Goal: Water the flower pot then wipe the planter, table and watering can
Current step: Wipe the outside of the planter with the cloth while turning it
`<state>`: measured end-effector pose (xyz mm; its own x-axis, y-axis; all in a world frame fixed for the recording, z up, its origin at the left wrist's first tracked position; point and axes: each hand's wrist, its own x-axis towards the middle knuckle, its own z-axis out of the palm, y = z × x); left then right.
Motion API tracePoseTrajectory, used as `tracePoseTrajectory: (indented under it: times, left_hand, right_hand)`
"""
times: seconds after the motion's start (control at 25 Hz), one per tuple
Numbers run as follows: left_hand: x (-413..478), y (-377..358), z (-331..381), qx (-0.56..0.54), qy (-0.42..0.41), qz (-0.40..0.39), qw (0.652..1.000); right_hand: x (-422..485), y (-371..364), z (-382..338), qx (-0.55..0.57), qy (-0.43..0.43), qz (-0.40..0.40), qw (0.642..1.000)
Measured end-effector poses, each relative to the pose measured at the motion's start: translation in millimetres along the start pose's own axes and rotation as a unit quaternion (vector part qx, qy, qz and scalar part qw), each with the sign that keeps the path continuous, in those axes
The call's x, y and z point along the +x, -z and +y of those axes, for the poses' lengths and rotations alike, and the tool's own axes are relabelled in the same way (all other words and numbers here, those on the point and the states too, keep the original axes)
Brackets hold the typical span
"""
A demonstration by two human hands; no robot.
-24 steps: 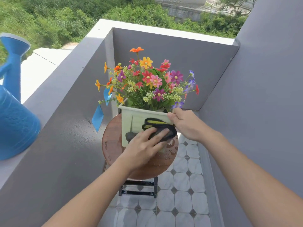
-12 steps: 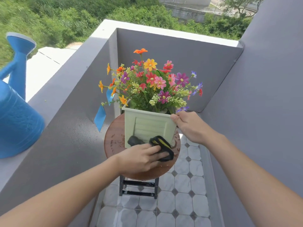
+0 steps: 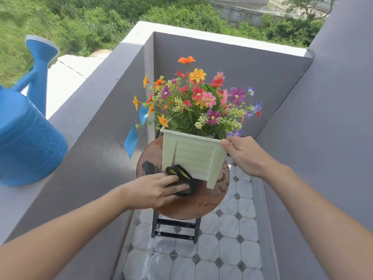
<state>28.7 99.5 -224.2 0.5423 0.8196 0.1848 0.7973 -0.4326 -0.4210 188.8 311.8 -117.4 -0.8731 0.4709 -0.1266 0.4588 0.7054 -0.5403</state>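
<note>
Left hand (image 3: 153,188) flat, pressing black-and-yellow cloth (image 3: 181,176) onto round surface (image 3: 201,205) beside tilted planter (image 3: 193,156), right hand (image 3: 244,154) gripping planter's rim, watering can (image 3: 26,142) on ledge (image 3: 24,199)

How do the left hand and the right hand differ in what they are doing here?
The left hand lies fairly flat, pressing a dark cloth onto the round table; the right hand curls round a rim corner of the planter. The left hand is low, by the planter's base; the right hand is high, at its top edge. Both are bare.
</note>
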Motion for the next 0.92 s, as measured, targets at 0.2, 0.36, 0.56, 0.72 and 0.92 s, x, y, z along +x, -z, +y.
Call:
tracePoseTrajectory:
  times: [0.2, 0.36, 0.56, 0.72, 0.92]
  left_hand:
    - [13, 10, -33, -0.009, 0.179, 0.081, 0.981]
    - [7, -1, 4, -0.058, 0.071, 0.042, 0.995]
    - [4, 19, 1, -0.286, 0.6, 0.265, 0.699]
    - [42, 26, -37, -0.534, 0.718, 0.313, 0.319]
    - [60, 42, -67, -0.634, 0.697, 0.167, 0.29]
  right_hand:
    - [-2, 1, 3, -0.004, 0.009, 0.007, 1.0]
    - [-3, 0, 9, 0.014, 0.001, 0.015, 1.0]
    - [-6, -2, 11, 0.042, 0.006, 0.033, 0.999]
    - [-10, -5, 10, 0.055, 0.001, 0.041, 0.998]
    - [-14, -10, 13, 0.093, -0.031, 0.06, 0.993]
